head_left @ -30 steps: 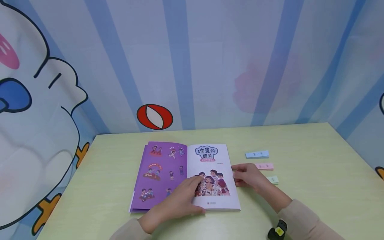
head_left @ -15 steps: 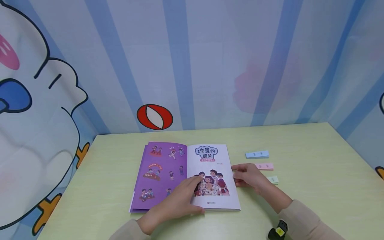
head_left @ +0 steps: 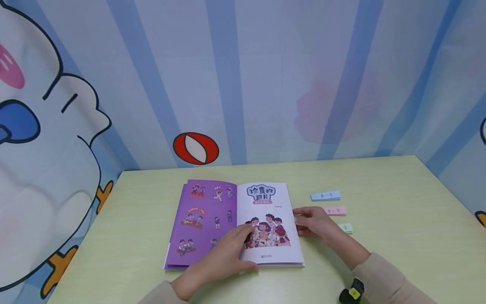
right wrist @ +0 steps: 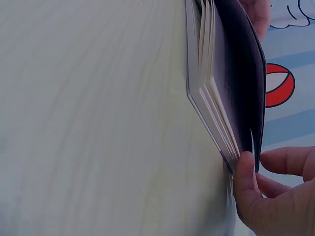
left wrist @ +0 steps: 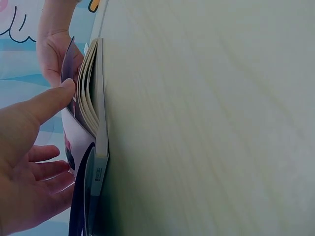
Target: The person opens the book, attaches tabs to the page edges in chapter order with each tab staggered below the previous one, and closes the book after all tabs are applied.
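A book (head_left: 262,198) lies spread on the table, a purple inside page (head_left: 203,211) on its left and a white illustrated title page on its right. My left hand (head_left: 225,253) rests over the lower middle, fingers on the white page and thumb at the bottom edge. In the left wrist view, the pages stand slightly fanned beside that thumb. At the right edge, my right hand (head_left: 315,223) pinches the margin of the book. The right wrist view shows thumb and fingers on either side of the edge of the leaves.
Right of the book lie a blue paper strip (head_left: 325,195), a pink strip (head_left: 337,210) and a green strip (head_left: 346,228), the last two partly behind the right hand. A black device with a yellow patch (head_left: 354,293) sits at the right sleeve. A cartoon-printed curtain (head_left: 262,84) rises behind the table.
My left hand has slid very slightly to the left over the white page. The right hand and the book have stayed in place.
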`<state>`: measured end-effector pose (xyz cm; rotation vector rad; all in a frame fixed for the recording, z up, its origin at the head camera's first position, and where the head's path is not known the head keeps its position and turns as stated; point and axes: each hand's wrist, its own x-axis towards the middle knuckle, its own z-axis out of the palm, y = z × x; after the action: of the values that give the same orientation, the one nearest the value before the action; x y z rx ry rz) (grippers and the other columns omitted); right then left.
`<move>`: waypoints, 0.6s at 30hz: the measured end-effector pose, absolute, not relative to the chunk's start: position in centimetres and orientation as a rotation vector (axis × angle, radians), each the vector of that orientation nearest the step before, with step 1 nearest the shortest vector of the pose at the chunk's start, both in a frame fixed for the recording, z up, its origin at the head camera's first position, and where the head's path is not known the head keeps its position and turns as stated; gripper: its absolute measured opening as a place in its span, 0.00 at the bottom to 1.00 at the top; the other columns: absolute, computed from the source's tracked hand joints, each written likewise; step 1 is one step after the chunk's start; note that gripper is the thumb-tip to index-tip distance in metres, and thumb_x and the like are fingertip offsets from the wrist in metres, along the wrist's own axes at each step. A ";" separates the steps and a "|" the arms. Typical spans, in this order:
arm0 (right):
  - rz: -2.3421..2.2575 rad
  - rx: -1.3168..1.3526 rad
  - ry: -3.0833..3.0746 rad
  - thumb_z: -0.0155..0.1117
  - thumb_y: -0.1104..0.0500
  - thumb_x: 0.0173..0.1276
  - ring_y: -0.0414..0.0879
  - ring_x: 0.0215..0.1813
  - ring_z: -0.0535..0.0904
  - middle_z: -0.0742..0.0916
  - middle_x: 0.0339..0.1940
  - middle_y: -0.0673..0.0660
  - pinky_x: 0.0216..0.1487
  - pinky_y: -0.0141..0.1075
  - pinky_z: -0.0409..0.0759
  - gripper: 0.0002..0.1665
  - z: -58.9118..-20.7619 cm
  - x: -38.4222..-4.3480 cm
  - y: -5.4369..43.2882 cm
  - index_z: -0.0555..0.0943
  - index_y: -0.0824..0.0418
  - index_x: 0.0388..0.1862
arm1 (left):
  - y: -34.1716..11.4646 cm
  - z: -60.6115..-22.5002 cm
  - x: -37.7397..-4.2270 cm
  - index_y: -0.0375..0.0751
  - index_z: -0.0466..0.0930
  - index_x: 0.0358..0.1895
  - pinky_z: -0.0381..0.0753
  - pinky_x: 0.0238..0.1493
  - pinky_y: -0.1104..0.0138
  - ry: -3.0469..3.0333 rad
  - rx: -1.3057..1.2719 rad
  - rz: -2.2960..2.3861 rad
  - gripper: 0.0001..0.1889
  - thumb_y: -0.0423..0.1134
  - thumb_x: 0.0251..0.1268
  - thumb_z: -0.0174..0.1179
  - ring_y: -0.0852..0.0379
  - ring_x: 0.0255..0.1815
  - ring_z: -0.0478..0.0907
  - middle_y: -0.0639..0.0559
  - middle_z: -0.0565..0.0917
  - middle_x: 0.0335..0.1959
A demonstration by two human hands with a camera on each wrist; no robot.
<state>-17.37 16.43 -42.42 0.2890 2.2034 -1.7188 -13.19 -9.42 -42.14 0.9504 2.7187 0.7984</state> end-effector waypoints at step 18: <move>-1.768 0.358 2.145 0.56 0.67 0.65 0.43 0.32 0.78 0.81 0.39 0.60 0.32 0.32 0.79 0.26 -42.2 -17.5 16.0 0.69 0.70 0.62 | -9.5 -42.2 -13.0 0.35 0.63 0.66 0.62 0.64 0.52 2.721 1.007 0.768 0.40 0.49 0.51 0.68 0.42 0.66 0.61 0.40 0.61 0.69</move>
<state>-17.54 15.99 -42.16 0.3580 2.1451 -1.7679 -12.97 -9.49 -42.17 1.0072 2.7211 0.7684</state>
